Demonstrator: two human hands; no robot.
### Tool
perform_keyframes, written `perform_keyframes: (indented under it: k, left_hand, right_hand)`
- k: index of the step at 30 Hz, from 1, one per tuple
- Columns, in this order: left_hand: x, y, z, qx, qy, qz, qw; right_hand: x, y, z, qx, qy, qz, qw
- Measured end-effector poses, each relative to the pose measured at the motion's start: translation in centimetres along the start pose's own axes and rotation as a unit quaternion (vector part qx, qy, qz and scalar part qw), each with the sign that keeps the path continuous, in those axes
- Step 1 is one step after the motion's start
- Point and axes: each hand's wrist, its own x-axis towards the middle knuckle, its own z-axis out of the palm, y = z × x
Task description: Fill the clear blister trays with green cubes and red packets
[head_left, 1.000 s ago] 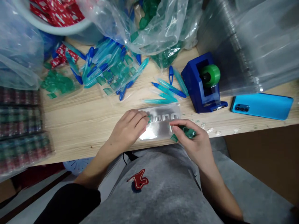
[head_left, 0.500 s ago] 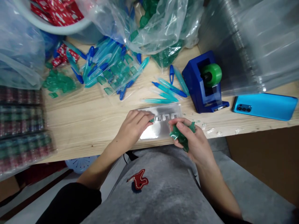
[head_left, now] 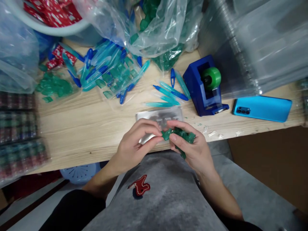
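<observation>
Inside the right grip (head_left: 200,150), several green pieces (head_left: 185,136)

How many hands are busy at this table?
2. The left hand is over the clear plastic tray, fingertips at a green piece. The right hand, beside it, holds a bunch of green pieces. No other hand shows.

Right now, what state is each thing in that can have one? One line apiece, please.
Left hand: fingertips pinching a green piece.
Right hand: curled around more green pieces.
Clear tray: lying on the table, partly hidden.
Tape dispenser: upright, loaded with green tape.
Phone: lying camera side up.
Pens: lying loose.
Basin: holding red-and-white pieces.
</observation>
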Motion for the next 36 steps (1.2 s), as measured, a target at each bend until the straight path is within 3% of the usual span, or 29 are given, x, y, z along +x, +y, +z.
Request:
perform_keyframes:
  k: [7, 11, 21, 27, 33, 36]
  left_hand:
    - [-0.4, 0.6, 0.2, -0.086, 0.017, -0.06, 0.994]
    - [-0.3, 0.8, 0.3, -0.083, 0.067, -0.039, 0.994]
    - [-0.6, 0.4, 0.7, -0.03, 0.021, -0.023, 0.999]
    - [-0.2, 0.4, 1.2, -0.102, 0.101, -0.083, 0.986]
    - [-0.5, 0.3, 0.5, -0.16, 0.158, -0.121, 0.967]
    - [-0.6, -1.1, -0.6, -0.187, 0.196, -0.116, 0.956]
  right_hand:
    - [-0.9, -0.5, 0.7, -0.145, 0.061, -0.087, 0.984]
    - [-1.2, -0.6, 0.9, -0.223, 0.045, -0.165, 0.96]
    - [-1.4, -0.5, 0.8, -0.271, 0.05, -0.213, 0.938]
    - [-1.0, -0.1, 1.2, -0.254, 0.053, -0.209, 0.943]
    - [-0.4, -0.4, 2.8, -0.229, 0.001, -0.223, 0.948]
    - [-0.7, -0.5, 2.2, -0.201, -0.001, -0.205, 0.958]
